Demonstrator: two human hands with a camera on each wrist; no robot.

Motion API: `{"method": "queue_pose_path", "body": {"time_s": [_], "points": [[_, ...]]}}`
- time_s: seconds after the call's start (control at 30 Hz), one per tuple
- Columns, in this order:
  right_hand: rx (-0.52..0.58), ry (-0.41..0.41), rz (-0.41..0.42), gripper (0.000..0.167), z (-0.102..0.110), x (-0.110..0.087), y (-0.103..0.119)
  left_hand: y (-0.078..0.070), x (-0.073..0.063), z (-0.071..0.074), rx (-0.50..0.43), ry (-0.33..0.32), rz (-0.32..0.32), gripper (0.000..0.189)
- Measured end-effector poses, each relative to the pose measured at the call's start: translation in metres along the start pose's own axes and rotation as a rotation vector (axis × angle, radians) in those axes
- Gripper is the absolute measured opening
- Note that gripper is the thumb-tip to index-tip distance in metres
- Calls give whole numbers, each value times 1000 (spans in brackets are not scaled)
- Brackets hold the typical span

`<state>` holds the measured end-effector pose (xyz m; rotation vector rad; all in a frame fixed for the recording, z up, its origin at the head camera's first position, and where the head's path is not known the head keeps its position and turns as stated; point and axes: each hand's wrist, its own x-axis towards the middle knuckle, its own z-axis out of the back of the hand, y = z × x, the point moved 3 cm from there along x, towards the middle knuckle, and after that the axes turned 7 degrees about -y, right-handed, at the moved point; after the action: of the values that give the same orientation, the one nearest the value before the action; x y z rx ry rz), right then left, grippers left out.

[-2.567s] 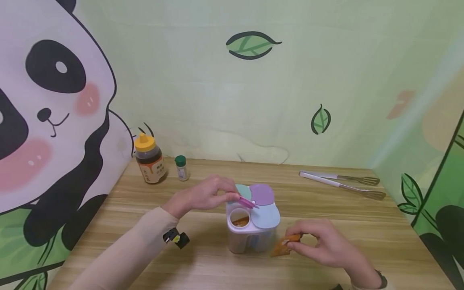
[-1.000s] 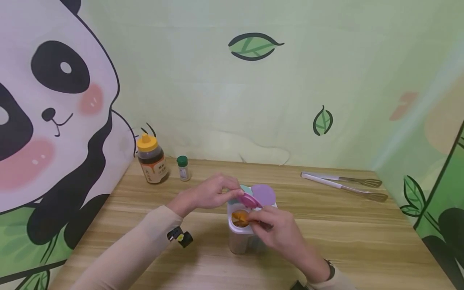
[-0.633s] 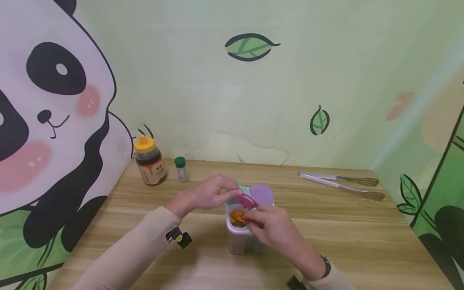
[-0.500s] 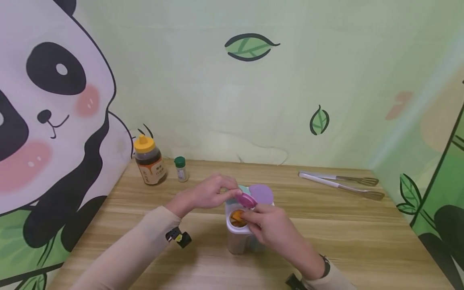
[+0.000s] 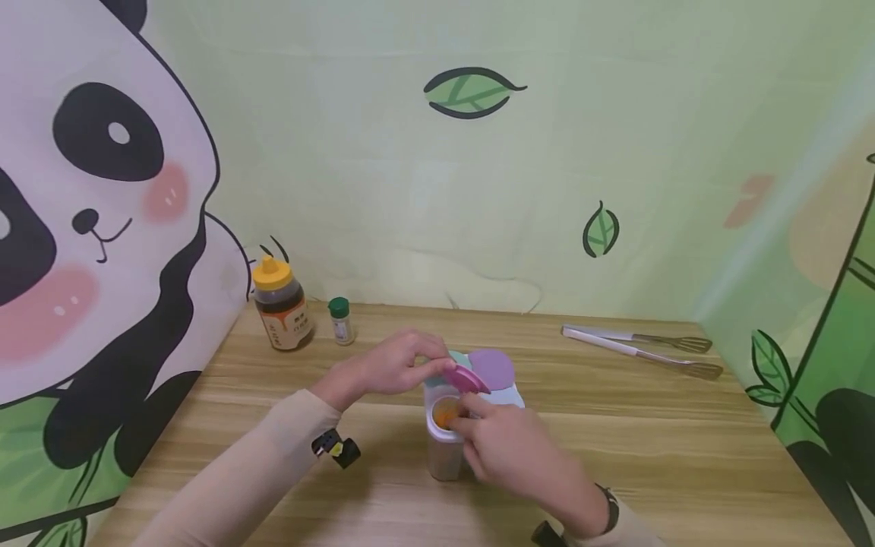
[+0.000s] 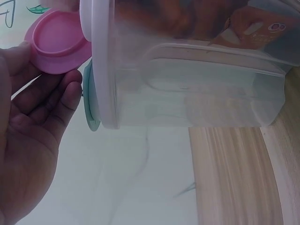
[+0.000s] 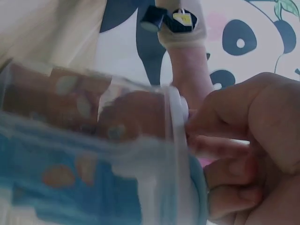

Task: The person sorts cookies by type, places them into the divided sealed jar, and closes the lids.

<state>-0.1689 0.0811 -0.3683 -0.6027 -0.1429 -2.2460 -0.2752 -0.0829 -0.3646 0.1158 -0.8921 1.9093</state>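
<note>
My left hand pinches the edge of a round pink lid, raised on a clear storage container with a white top. Below that lid is the container's round opening. My right hand has its fingertips dipped into this opening, close against an orange packet. The fingertips are partly hidden by the rim, and I cannot tell whether they still grip the packet. Orange-brown packets show through the container wall. The purple lid, teal lid and light blue lid are down on their compartments.
At the back left of the wooden table stand a yellow-capped bottle of dark syrup and a green-capped shaker. White-handled tongs lie at the back right. A printed cloth hangs behind.
My right hand carried the orange packet from right of the container to the round opening, and the packet has gone lower into it. The left hand keeps the pink lid raised.
</note>
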Motion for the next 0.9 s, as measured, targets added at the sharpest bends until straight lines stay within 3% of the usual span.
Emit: {"method": "queue_pose_path", "body": {"time_s": [0.17, 0.53, 0.7, 0.9], "points": [[-4, 55, -32, 11, -4, 3, 3, -1, 1, 1, 18, -5, -31, 24], [1, 123, -45, 17, -5, 7, 3, -5, 0, 0, 62, -10, -79, 17], [24, 77, -63, 30, -5, 5, 1, -10, 0, 1, 68, -30, -119, 22], [47, 0, -34, 33, -5, 2, 0, -17, 1, 2, 96, -42, -170, 18]]}}
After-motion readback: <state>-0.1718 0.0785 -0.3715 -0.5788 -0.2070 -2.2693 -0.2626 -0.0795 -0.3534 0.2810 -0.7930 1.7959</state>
